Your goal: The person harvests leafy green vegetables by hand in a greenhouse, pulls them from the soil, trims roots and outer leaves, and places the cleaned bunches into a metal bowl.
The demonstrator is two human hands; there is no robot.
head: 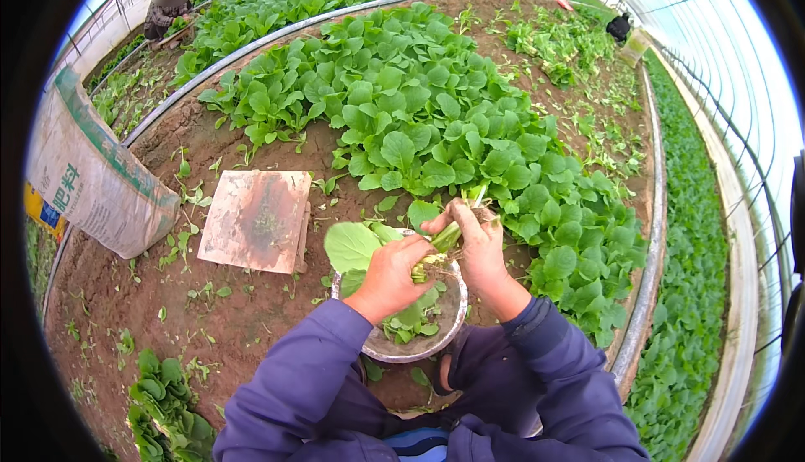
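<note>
My left hand (396, 270) is closed around a bunch of leafy green plants (353, 247), its large leaves pointing left and its pale roots and stem ends to the right. Close beside it on the right, my right hand (479, 242) grips a plant by its green stems, with thin roots showing around the fingers. Both hands are above a round basin (462, 311) with a pale rim, which stands between my legs. Loose green leaves (412, 323) lie inside the basin. Just beyond my hands grows a dense bed of leafy greens (402, 147).
A low wooden stool (255, 220) stands on the soil to the left, near a large printed woven sack (107, 173). Picked greens (166, 405) lie at lower left. A pipe (654, 223) runs along the bed's right side. Two people (168, 15) crouch farther back.
</note>
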